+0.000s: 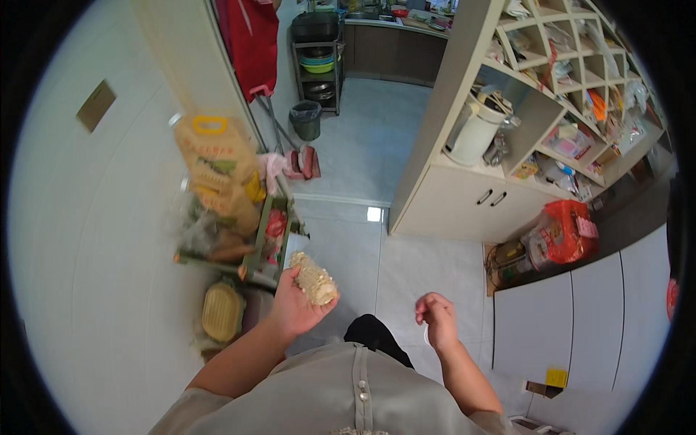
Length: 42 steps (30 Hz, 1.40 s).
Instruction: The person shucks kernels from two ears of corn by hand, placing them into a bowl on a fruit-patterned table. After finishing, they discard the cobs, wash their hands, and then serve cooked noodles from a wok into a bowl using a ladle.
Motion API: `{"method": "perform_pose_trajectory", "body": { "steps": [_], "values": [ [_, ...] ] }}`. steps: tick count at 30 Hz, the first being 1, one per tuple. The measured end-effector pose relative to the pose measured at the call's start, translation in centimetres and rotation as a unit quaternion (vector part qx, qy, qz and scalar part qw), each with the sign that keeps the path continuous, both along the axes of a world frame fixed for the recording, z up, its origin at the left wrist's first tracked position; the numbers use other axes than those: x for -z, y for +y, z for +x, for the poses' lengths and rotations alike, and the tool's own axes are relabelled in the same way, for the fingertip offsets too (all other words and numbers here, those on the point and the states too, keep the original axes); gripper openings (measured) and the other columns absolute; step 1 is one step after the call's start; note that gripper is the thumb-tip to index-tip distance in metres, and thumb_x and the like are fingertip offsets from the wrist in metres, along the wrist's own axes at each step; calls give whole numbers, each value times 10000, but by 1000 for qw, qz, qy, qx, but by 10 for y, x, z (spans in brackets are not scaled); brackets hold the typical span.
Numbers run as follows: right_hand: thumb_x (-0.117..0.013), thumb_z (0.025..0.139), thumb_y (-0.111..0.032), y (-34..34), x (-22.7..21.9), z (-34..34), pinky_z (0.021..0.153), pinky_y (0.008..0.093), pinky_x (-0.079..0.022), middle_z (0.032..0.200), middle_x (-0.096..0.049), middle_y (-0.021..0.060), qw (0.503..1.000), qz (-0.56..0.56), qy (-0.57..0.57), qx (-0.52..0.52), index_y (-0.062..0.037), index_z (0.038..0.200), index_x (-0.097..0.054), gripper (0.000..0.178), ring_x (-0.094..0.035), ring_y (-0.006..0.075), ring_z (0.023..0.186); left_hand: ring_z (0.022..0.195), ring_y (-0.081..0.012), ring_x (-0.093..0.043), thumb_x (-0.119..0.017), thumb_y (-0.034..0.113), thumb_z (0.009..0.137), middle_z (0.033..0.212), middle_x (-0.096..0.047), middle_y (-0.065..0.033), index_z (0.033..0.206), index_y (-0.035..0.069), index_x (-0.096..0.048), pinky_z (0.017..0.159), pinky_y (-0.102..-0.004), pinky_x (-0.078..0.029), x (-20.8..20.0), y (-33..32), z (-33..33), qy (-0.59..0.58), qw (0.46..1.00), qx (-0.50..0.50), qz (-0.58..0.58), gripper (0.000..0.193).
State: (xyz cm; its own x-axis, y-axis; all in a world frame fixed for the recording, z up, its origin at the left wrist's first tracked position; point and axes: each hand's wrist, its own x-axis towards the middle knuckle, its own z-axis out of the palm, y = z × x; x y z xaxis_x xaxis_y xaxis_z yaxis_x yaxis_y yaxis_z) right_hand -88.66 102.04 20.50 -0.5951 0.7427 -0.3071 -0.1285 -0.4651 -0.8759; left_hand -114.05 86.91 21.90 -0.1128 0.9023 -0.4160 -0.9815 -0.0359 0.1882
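Note:
My left hand (292,307) is wrapped round an elongated, pale beige bundle (314,280) with a flaky, lumpy surface; its exact kind I cannot make out. The bundle is held in the air, tilted, just right of a green rack (255,262) against the left wall. My right hand (436,319) hangs in the air over the floor with its fingers curled in. A thin white strip (426,333) shows along its palm side near the wrist. Whether the fingers hold anything is hidden.
Brown bags (217,148) with handles and plastic bags stand on the rack. Ahead, a doorway leads to a kitchen with a black bin (306,120) and a shelf trolley (319,65). On the right are a cabinet (457,199), a white kettle-like jug (475,130) and red packages (565,230).

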Motion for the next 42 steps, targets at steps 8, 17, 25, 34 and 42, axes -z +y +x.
{"method": "perform_pose_trajectory", "body": {
  "steps": [8,17,25,34,42],
  "values": [
    [-526,819,-138,225,49,-169,450,266,-353,571,-464,29,990,-27,-139,25,-62,605,-483,231,-414,122,477,925,-240,-567,-436,381,898,986,-566,-54,1068,118,-478,842,-425,-466,13,203,-155,70,984,-157,-53,316],
    [-540,791,-159,437,88,-512,428,285,-355,563,-501,61,969,60,-164,-174,-15,629,-525,217,-450,138,446,774,-230,-561,-515,410,866,847,-551,-65,997,99,-503,708,-403,-515,44,355,-346,16,985,-144,-89,337],
    [-555,812,-175,602,130,-607,454,270,-330,601,-481,33,960,-37,-247,-123,-67,647,-474,212,-432,131,502,1041,-222,-547,-523,297,897,1145,-551,-54,1204,118,-471,895,-374,-450,99,538,-535,35,955,-215,-201,360],
    [-543,795,-153,762,168,-607,418,264,-353,583,-490,41,933,-146,-327,38,-78,662,-500,158,-444,145,469,935,-238,-563,-503,235,856,1012,-596,-79,1099,100,-534,824,-397,-450,217,708,-738,-36,952,-196,-231,279],
    [-537,837,-157,917,167,-692,405,277,-342,587,-521,42,915,-128,-381,-21,-85,647,-496,207,-440,137,445,881,-227,-558,-506,227,858,983,-579,-56,1072,111,-518,748,-376,-453,298,817,-861,-83,914,-280,-281,244]
  ]
}}
